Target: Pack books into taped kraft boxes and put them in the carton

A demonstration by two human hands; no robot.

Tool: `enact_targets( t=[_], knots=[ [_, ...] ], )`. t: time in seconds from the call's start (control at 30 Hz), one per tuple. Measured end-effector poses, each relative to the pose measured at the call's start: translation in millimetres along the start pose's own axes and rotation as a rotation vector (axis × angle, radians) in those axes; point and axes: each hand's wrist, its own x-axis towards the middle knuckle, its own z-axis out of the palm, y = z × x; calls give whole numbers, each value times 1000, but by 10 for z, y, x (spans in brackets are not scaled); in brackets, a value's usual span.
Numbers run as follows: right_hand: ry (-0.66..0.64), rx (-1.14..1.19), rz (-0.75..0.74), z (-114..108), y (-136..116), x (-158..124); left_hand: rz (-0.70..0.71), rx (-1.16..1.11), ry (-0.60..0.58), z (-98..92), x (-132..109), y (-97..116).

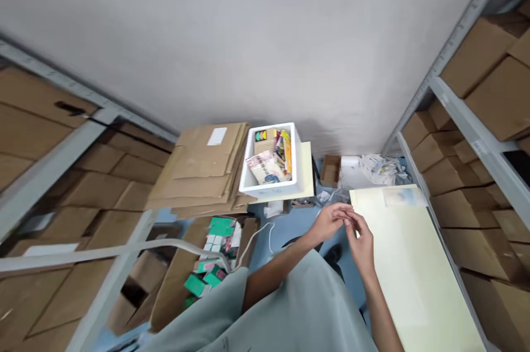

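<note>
Held left hand (pixel 331 222) to right hand (pixel 361 240) by table's (pixel 414 258) far-left corner, loose-fingered, apparently empty; seemingly paused, needed parting to grasp.

Smooth tabletop (pixel 406 252); matt cardboard stack (pixel 202 161); cloth garment (pixel 314 299).

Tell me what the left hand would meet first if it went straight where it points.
The left hand would likely meet the right hand; they seem to touch, though depth is unclear.

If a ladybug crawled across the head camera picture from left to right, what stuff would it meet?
Boxes on the left shelf → stack of flattened cardboard → white foam box → left hand → right hand → boxes on the right shelf.
</note>
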Motion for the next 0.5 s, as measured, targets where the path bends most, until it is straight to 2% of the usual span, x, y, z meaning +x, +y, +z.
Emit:
enact_targets(
  t=[0.17,0.3,0.4,0.5],
  knots=[
    [-82,-10,-69,475,-86,-304,7,-25,104,-344,-448,100],
    [-131,-27,-81,858,-183,-417,50,-38,173,-690,-722,186],
    [-210,-32,-87,1274,-301,-413,102,-53,262,-1074,-913,266],
    [-306,-41,-110,1855,-441,-400,175,-70,351,-1599,-1123,359]
  ],
)
